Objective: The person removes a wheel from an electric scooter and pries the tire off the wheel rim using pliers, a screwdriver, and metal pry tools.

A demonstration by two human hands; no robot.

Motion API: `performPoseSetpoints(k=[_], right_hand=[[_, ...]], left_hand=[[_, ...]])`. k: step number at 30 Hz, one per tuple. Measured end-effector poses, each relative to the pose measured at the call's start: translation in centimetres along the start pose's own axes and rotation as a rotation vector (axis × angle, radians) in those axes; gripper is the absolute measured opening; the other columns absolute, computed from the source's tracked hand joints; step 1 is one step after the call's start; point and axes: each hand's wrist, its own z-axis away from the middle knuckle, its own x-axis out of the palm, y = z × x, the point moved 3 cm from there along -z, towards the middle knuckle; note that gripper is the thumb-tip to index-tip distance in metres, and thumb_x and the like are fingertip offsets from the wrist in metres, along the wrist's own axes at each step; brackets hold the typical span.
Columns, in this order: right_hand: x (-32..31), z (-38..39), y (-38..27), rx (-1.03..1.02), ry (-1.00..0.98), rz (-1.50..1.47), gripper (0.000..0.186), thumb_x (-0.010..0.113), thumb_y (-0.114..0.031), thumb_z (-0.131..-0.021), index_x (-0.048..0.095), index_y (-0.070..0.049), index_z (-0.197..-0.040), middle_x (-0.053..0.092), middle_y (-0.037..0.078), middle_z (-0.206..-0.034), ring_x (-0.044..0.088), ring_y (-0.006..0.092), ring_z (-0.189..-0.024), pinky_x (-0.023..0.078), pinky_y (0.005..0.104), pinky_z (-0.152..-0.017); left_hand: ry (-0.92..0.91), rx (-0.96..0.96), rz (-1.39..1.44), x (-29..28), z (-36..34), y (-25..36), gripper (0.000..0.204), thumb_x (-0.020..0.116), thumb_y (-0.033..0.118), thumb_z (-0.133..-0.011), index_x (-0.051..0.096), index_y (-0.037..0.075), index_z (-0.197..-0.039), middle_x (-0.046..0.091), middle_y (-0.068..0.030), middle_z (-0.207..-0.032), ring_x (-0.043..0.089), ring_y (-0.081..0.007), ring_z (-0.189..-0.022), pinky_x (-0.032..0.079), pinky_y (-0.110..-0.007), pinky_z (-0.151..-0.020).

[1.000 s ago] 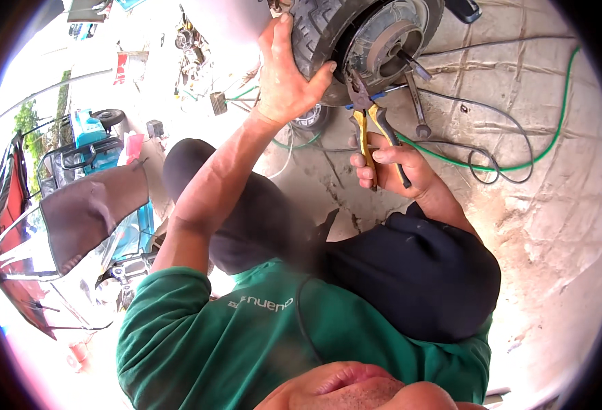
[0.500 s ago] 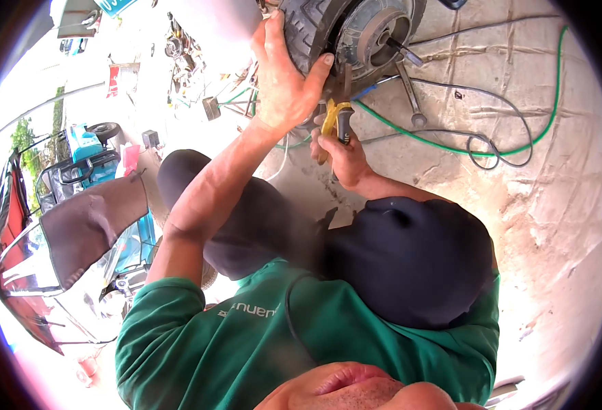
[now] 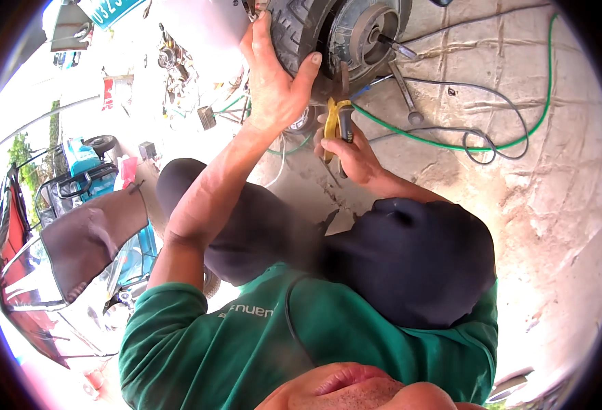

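A wheel with a black treaded tyre (image 3: 290, 41) and a grey metal hub (image 3: 357, 42) stands at the top of the head view, a short shaft sticking out of its centre. My left hand (image 3: 271, 92) lies against the tread with fingers stretched out and the thumb apart, near the tyre's edge. My right hand (image 3: 357, 154) is closed round the yellow-and-black handles of a pair of pliers (image 3: 338, 121). Their dark jaws point up at the lower edge of the wheel; whether they touch it or grip anything there, I cannot tell.
A spanner (image 3: 406, 94) lies on the concrete floor right of the wheel. Green hose (image 3: 444, 142) and a looped dark cable (image 3: 502, 102) run across the floor. At the left are a small dark block (image 3: 206, 117), metal parts (image 3: 171, 55) and a blue three-wheeled vehicle (image 3: 85, 164).
The wheel and both hands sit slightly farther left and the wheel a little higher in the picture, along with the surroundings. Both hands keep their places, the right still holding the pliers.
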Motion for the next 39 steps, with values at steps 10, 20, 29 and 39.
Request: performPoseSetpoints(k=[10,20,29,39], right_hand=[[-1.1,5.4,-11.8,0.558,-0.215,0.086,0.062,0.057,-0.02,-0.095,0.039,-0.006,-0.153,0.065,0.016,-0.126,0.067,0.0296,-0.112,0.057,0.043,-0.088],[0.6,3.0,-13.0,0.677,-0.332,-0.131,0.041,0.05,-0.019,-0.096,0.05,0.0,-0.132,0.063,0.021,-0.126,0.067,0.0348,-0.113,0.057,0.0448,-0.093],[0.6,1.2,-15.5,0.67,-0.404,-0.284,0.066,0.056,-0.035,-0.092,0.049,0.003,-0.145,0.064,0.026,-0.133,0.067,0.038,-0.117,0.058,0.0401,-0.089],[1.2,1.1,-16.0,0.808,-0.283,-0.178,0.054,0.055,-0.046,-0.098,0.057,-0.006,-0.134,0.067,0.019,-0.126,0.069,0.034,-0.111,0.056,0.0424,-0.084]], left_hand=[[0.011,0.025,-0.053,0.4,-0.5,-0.2,0.094,0.078,0.016,-0.086,0.02,-0.002,-0.159,0.03,-0.0353,-0.147,0.038,-0.0509,-0.133,0.036,-0.055,-0.112],[0.018,0.031,-0.019,0.3,-0.7,-0.4,0.095,0.079,0.016,-0.085,0.021,-0.002,-0.158,0.031,-0.0356,-0.147,0.039,-0.0522,-0.133,0.036,-0.056,-0.113],[0.013,0.013,-0.013,0.5,-0.8,0.3,0.094,0.079,0.013,-0.085,0.022,-0.002,-0.157,0.032,-0.0345,-0.146,0.04,-0.0506,-0.132,0.037,-0.054,-0.112],[0.019,0.028,0.021,0.0,-0.5,0.2,0.093,0.079,0.013,-0.084,0.023,-0.003,-0.157,0.031,-0.0341,-0.147,0.04,-0.0509,-0.132,0.038,-0.054,-0.111]])
